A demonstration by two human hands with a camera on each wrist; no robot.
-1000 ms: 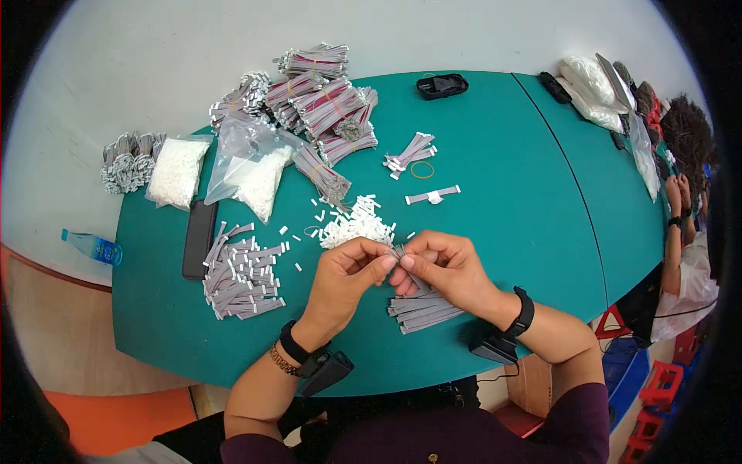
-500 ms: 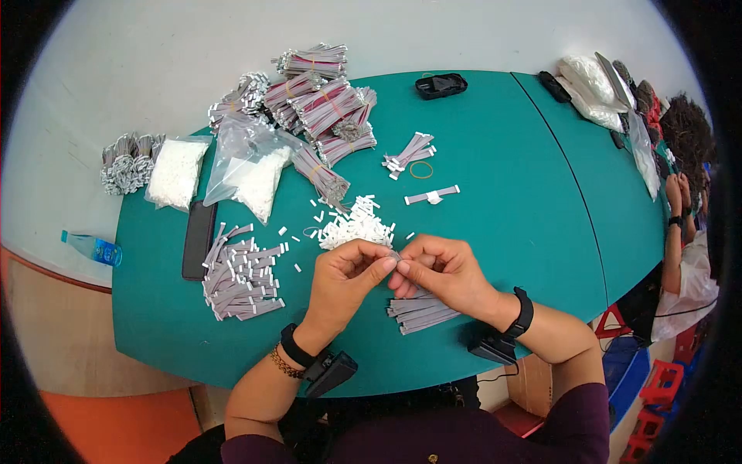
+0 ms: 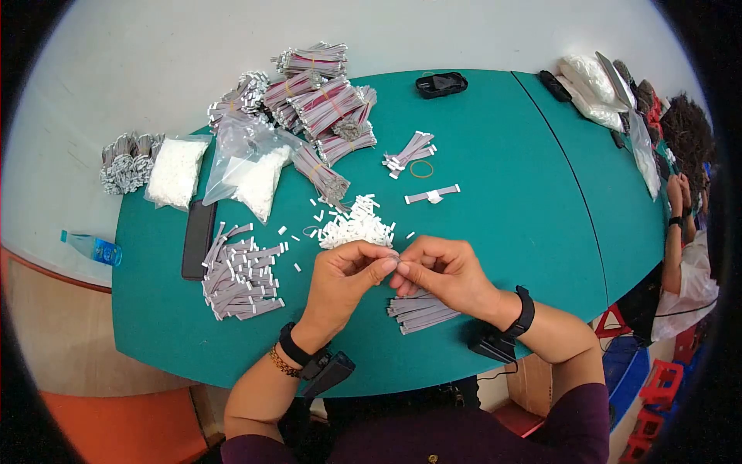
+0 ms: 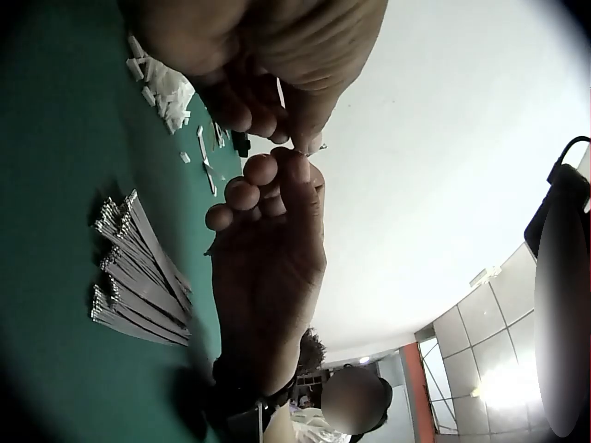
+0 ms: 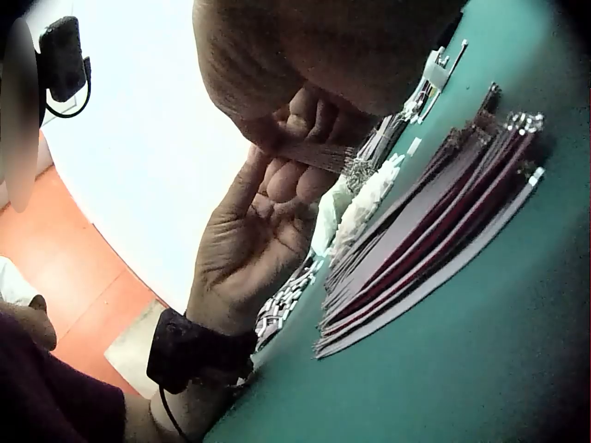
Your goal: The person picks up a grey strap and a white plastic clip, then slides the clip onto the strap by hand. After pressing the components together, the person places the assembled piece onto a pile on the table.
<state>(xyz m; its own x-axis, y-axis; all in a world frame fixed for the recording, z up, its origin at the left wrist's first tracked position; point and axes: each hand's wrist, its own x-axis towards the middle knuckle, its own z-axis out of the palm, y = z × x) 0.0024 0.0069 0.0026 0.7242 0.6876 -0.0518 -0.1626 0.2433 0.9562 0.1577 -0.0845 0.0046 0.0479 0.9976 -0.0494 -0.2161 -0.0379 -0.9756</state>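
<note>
Before the chest, my left hand point(image 3: 344, 278) and right hand point(image 3: 448, 271) meet fingertip to fingertip, thumbs on top. Between them they pinch a thin grey ribbon cable point(image 5: 319, 155); the fingers hide most of it, including its end. Just beyond the hands lies a heap of small white connector housings point(image 3: 357, 224). Below the right hand is a stack of flat grey ribbon cables point(image 3: 421, 312), with bare metal tips seen in the left wrist view. Left of the left hand are scattered cables with white ends point(image 3: 243, 280).
Rubber-banded cable bundles point(image 3: 325, 108) pile up at the back, beside plastic bags of white housings point(image 3: 178, 174). A dark flat case point(image 3: 199, 240) lies at left. Farther right are a few finished-looking cables point(image 3: 410, 155), a rubber band point(image 3: 422, 169) and a black pouch point(image 3: 441, 85).
Since a second ago the hands have stayed together, fingertips drawing slightly closer, and the grey cable between them shows less. The objects on the table look unchanged.
</note>
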